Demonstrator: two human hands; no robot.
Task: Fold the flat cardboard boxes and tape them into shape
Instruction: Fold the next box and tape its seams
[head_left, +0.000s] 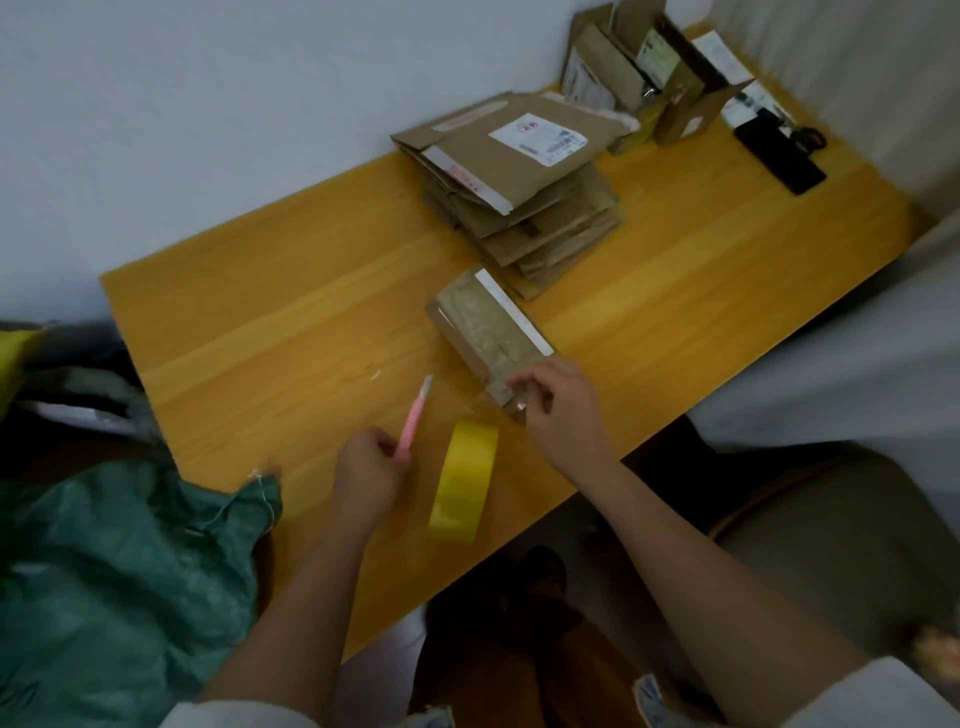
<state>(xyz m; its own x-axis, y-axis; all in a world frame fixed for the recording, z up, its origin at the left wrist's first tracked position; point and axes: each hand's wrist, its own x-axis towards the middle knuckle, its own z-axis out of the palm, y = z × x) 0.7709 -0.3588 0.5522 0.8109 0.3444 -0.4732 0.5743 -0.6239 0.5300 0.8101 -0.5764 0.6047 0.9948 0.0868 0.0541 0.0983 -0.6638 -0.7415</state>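
Left hand (366, 475) curled round the lower end of a pink utility knife (413, 423), blade tip pointing up and away from the fingers, over the yellow wooden table (260, 291). Right hand (558, 405) pinches the near end of a small folded cardboard box (491, 335) – thumb and fingertips clamped on its corner, the box lying flat on the table and stretching away from the fingers. A clear strip of tape seems to run from that corner toward the yellow tape roll (464, 488), which stands on edge between the two hands, just below the right fingers; blurry, can't confirm. Beyond the held box, past the right fingertips – a stack of flat cardboard boxes (519, 182). Farther off, upright boxes (649, 73) and black scissors (808, 137). Green woven bag (130, 571) left of the left hand.
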